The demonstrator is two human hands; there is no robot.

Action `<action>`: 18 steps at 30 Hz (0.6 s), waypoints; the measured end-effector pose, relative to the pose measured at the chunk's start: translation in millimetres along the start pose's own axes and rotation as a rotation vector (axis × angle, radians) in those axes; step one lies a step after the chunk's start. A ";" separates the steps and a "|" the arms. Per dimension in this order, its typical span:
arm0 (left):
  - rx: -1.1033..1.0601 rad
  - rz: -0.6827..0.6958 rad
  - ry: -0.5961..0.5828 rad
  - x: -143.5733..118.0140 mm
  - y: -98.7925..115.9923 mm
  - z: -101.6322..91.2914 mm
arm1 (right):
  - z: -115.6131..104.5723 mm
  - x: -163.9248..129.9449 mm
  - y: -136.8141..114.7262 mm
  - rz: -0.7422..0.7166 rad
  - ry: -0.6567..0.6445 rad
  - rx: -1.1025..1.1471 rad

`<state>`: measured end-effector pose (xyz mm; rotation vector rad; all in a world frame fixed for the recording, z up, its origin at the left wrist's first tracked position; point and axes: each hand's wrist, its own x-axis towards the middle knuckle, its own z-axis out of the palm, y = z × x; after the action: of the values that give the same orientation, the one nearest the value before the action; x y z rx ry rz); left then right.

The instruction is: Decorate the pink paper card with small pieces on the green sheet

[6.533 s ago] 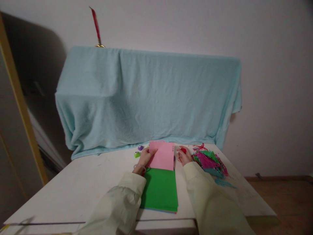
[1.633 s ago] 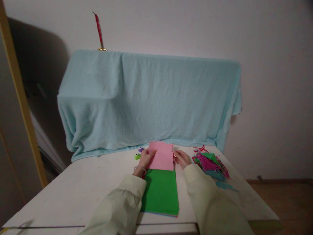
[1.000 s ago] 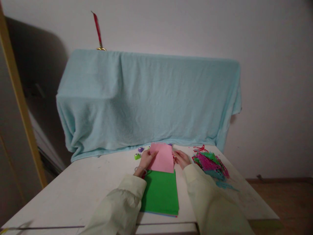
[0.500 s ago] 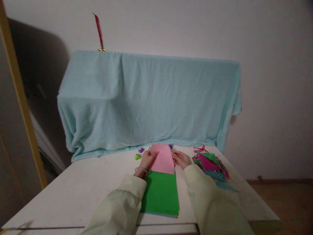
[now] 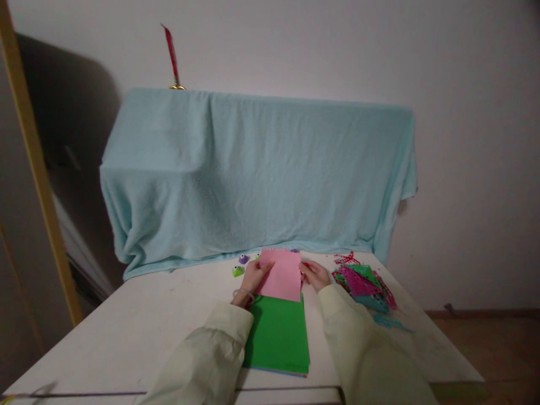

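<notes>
We find the left hand [image 5: 253,274] clamped on the left edge of a thin pink sheet of paper [image 5: 280,274], lifted at the far end of a flat stack of green paper [image 5: 277,336] on the white table [image 5: 126,332]; the right hand [image 5: 315,274] closes on a small red object [image 5: 304,264] at the sheet's right edge, too small for us to identify; the hands stand apart, one on each side of the sheet; in our judgement the sheet should be kept taut and steady by the left hand so that the right hand meets the edge squarely, with the stack beneath undisturbed; small green and purple plastic pieces [image 5: 239,265] lie just beside the left hand; a heap of perforated pink and green paper offcuts [image 5: 363,281] lies near the right; against the earliest frame, the right hand has come from beside the heap to the sheet's edge; the sheet now sits lower and appears narrower
</notes>
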<state>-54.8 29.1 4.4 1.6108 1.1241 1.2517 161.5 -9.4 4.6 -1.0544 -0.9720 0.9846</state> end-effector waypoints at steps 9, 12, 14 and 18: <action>-0.023 -0.044 0.010 -1.9 -3.7 4.4 | -4.9 0.8 2.8 0.014 0.008 0.002; -0.025 -0.056 0.013 -2.6 -2.4 4.4 | -5.7 -0.3 2.3 0.003 0.003 0.000; -0.025 -0.042 0.006 -2.8 -1.2 4.2 | -5.9 -0.8 2.0 0.005 -0.018 -0.001; -0.029 -0.023 0.001 -1.5 -1.5 5.6 | -7.3 -1.0 1.7 0.009 -0.003 -0.002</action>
<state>-49.8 27.8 1.5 1.5721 1.1169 1.2486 167.9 -11.7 1.3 -1.0595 -0.9718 0.9932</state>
